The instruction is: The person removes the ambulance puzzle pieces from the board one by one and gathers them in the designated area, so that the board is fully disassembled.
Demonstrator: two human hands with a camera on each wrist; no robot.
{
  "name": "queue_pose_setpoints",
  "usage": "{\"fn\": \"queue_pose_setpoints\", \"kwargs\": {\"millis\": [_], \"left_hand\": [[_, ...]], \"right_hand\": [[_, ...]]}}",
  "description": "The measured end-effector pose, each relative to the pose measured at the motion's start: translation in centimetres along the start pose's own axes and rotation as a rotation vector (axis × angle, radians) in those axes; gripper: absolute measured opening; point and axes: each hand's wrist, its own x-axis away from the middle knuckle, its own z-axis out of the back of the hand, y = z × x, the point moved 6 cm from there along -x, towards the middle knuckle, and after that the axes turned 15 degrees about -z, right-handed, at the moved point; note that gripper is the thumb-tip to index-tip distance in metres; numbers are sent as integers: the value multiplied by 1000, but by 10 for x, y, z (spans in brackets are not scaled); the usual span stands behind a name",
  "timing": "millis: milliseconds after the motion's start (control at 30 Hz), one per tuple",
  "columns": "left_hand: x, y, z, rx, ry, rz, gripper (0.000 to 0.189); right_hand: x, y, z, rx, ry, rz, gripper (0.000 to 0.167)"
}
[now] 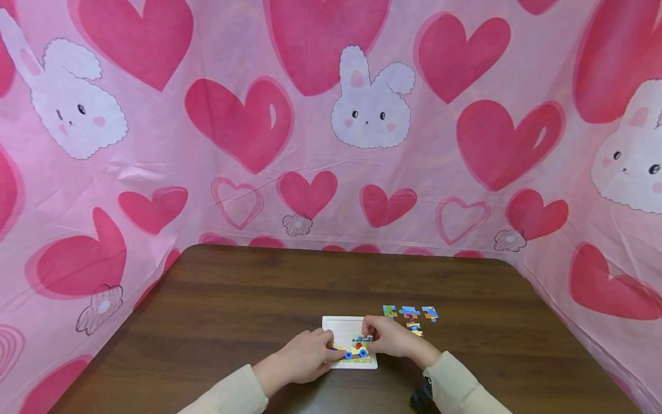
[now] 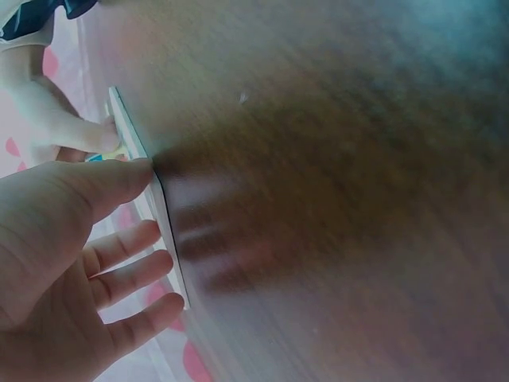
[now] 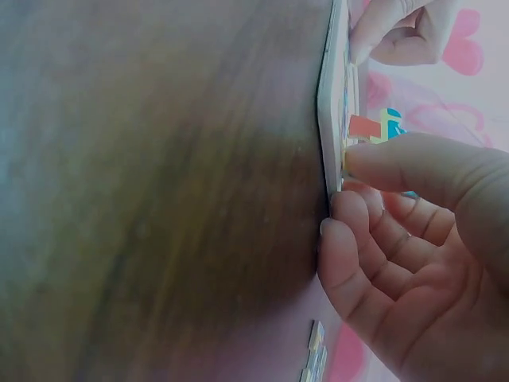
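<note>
A white-framed jigsaw puzzle board (image 1: 338, 326) lies on the table, with colourful pieces showing a blue-wheeled vehicle (image 1: 355, 352) along its lower part. My left hand (image 1: 307, 355) rests on the board's left side, fingers spread fairly straight and thumb (image 2: 127, 181) touching the near edge. Between thumb and fingers, my right hand (image 1: 390, 336) pinches a puzzle piece (image 3: 390, 126), red, yellow and teal, tilted up from the board at its right side. The fingers partly hide that piece. Other right fingertips (image 3: 338, 239) touch the board's rim.
Several loose puzzle pieces (image 1: 410, 312) lie on the brown wooden table (image 1: 248, 299), beyond and right of the right hand. A black object (image 1: 421, 398) is at the right wrist. Pink cloth with hearts and rabbits (image 1: 320, 144) hangs around the table.
</note>
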Motion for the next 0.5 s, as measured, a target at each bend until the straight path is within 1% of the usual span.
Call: {"fn": "queue_pose_setpoints", "kwargs": {"millis": [233, 500], "left_hand": [[0, 0, 0, 7, -5, 3, 42], [0, -1, -2, -22, 11, -5, 42]], "right_hand": [[0, 9, 4, -70, -11, -60, 20], [2, 14, 10, -200, -19, -68, 16]]}}
